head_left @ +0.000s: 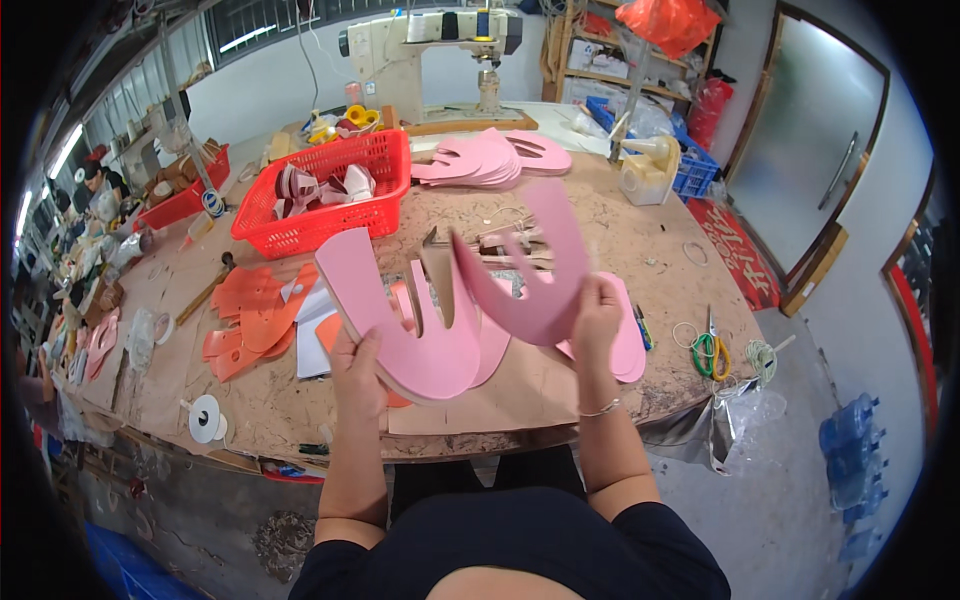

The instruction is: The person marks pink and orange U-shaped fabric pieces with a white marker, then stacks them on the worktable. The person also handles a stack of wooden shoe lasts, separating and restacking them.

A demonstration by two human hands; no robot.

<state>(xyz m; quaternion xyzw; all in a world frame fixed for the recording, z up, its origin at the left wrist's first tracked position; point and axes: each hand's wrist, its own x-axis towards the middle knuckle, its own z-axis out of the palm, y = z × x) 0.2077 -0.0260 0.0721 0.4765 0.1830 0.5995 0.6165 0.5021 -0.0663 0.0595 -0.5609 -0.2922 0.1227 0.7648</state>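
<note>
My left hand [358,378] grips the lower left edge of a pink U-shaped shoe-upper piece [425,362] with finger-like slots, thumb on its face. A second pink upper piece [562,285] is in my right hand [598,318], pinched at its right edge and tilted up above the table. Behind and below them, more pink pieces [627,340] lie on the worktable [470,418], partly hidden. Between the two raised pieces, some metal tools [512,240] show in part. A fanned stack of pink pieces [478,160] rests farther back.
A red basket [330,232] with scraps stands back left. Orange cut pieces [255,315] and a hammer [207,292] lie left, near a white spool [206,418]. Scissors [711,350] lie right, beyond a pen. A sewing machine [430,60] and a tape dispenser [650,172] stand at the back.
</note>
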